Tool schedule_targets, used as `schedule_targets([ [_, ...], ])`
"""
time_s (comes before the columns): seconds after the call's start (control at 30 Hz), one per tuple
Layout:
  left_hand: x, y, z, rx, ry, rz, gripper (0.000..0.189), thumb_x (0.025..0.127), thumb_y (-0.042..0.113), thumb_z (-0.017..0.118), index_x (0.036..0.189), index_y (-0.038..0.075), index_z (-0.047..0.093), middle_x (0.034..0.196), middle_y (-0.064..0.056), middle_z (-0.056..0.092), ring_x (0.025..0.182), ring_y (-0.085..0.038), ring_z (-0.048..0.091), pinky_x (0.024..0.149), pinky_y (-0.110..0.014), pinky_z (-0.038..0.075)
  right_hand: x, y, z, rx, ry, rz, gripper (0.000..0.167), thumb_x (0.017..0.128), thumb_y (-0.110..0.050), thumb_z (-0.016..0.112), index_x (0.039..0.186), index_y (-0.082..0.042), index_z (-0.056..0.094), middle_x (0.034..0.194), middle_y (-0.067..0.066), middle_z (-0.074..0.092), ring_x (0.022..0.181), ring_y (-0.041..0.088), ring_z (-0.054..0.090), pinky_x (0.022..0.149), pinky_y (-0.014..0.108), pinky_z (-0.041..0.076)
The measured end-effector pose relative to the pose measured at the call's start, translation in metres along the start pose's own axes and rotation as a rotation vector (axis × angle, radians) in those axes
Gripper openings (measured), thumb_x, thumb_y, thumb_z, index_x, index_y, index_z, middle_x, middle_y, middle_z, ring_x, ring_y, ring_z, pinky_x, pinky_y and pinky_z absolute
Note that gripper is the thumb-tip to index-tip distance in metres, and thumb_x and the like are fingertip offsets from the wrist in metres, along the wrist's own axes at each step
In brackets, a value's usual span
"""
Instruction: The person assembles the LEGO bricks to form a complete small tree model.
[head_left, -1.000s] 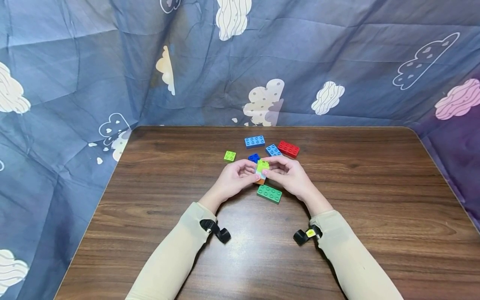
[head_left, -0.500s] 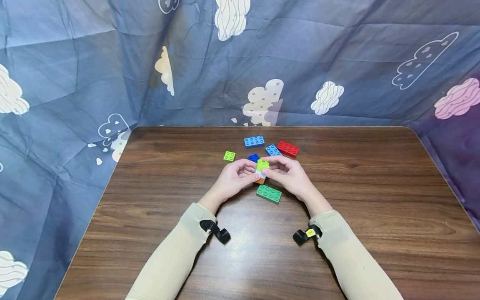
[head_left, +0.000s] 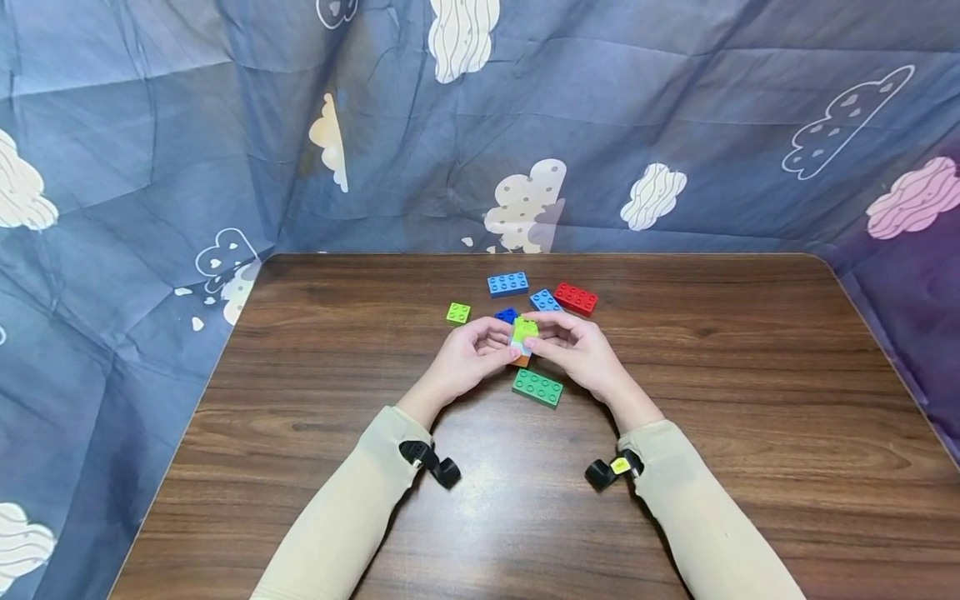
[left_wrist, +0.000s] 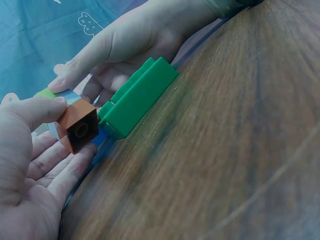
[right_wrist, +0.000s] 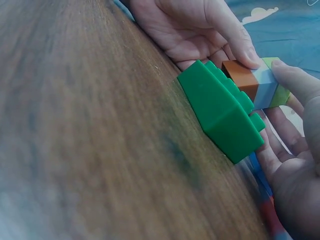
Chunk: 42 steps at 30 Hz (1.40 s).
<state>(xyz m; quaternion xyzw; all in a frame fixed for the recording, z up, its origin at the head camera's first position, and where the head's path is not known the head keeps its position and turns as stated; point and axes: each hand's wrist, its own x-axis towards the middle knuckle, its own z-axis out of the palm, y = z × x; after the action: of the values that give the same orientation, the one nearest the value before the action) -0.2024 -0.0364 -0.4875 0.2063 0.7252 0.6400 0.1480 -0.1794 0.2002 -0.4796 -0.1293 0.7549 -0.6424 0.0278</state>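
Both hands hold one small stack of toy building bricks over the table. Its lime green brick [head_left: 525,328] is uppermost, a pale blue brick [right_wrist: 265,82] sits in the middle, and an orange brick [left_wrist: 80,122] forms the bottom, its hollow underside showing in the left wrist view. My left hand [head_left: 467,358] pinches the lower part, thumb on the orange brick near the pale blue one. My right hand [head_left: 581,350] grips the upper part with its thumb by the lime green brick. A green eight-stud brick [head_left: 537,387] lies on the table just in front of the stack.
Behind the hands lie a dark blue brick [head_left: 506,316], partly hidden, a small lime brick [head_left: 458,312], two lighter blue bricks [head_left: 507,284] and a red brick [head_left: 576,298]. The wooden table [head_left: 750,375] ends at a cloud-patterned cloth [head_left: 420,167].
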Motion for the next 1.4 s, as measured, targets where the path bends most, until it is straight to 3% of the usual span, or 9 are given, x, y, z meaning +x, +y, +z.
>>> schedule_targets([
  [0.37, 0.001, -0.001, 0.002, 0.079, 0.011, 0.043, 0.033, 0.102, 0.014, 0.079, 0.129, -0.002, 0.068, 0.118, -0.016, 0.075, 0.103, -0.021, 0.076, 0.092, -0.031, 0.062, 0.001, 0.003, -0.002, -0.026, -0.014, 0.036, 0.054, 0.101, -0.012, 0.081, 0.150, -0.005, 0.060, 0.129, 0.017, 0.068, 0.111, 0.023, 0.068, 0.093, 0.023, 0.058],
  [0.7, 0.001, -0.002, 0.001, 0.052, -0.004, 0.056, 0.034, 0.102, 0.014, 0.079, 0.130, -0.002, 0.069, 0.117, -0.015, 0.076, 0.104, -0.021, 0.076, 0.092, -0.031, 0.063, -0.001, 0.001, -0.004, 0.012, -0.010, 0.057, 0.044, 0.102, -0.007, 0.078, 0.143, -0.003, 0.063, 0.126, 0.016, 0.066, 0.107, 0.020, 0.071, 0.087, 0.024, 0.061],
  [0.87, 0.000, -0.002, 0.000, 0.020, -0.030, 0.053, 0.034, 0.102, 0.009, 0.078, 0.131, -0.005, 0.067, 0.118, -0.016, 0.077, 0.105, -0.024, 0.075, 0.094, -0.032, 0.062, -0.005, 0.003, -0.022, 0.126, 0.073, 0.069, 0.041, 0.100, 0.001, 0.077, 0.139, -0.003, 0.064, 0.118, 0.009, 0.066, 0.100, 0.015, 0.071, 0.080, 0.025, 0.061],
  [1.03, -0.001, -0.001, -0.001, 0.049, -0.058, 0.050, 0.035, 0.101, 0.008, 0.078, 0.131, -0.005, 0.067, 0.117, -0.016, 0.077, 0.106, -0.024, 0.075, 0.095, -0.032, 0.061, -0.011, 0.006, -0.050, 0.223, 0.170, 0.050, 0.033, 0.102, 0.001, 0.074, 0.133, -0.007, 0.069, 0.113, 0.002, 0.071, 0.094, 0.012, 0.069, 0.075, 0.022, 0.058],
  [1.2, 0.000, 0.000, -0.002, 0.091, -0.088, 0.078, 0.035, 0.099, 0.008, 0.080, 0.130, -0.004, 0.068, 0.117, -0.015, 0.077, 0.105, -0.022, 0.075, 0.095, -0.031, 0.061, -0.015, 0.009, -0.067, 0.199, 0.206, 0.043, 0.031, 0.105, -0.005, 0.073, 0.136, -0.009, 0.070, 0.112, -0.001, 0.072, 0.090, 0.009, 0.066, 0.071, 0.022, 0.053],
  [1.4, 0.000, 0.002, -0.003, 0.166, -0.140, 0.124, 0.037, 0.098, 0.010, 0.082, 0.131, -0.002, 0.068, 0.120, -0.014, 0.076, 0.103, -0.017, 0.074, 0.094, -0.030, 0.061, -0.015, 0.010, -0.073, 0.187, 0.206, 0.035, 0.032, 0.107, -0.007, 0.071, 0.138, -0.005, 0.069, 0.111, -0.002, 0.074, 0.089, 0.007, 0.067, 0.073, 0.020, 0.052],
])
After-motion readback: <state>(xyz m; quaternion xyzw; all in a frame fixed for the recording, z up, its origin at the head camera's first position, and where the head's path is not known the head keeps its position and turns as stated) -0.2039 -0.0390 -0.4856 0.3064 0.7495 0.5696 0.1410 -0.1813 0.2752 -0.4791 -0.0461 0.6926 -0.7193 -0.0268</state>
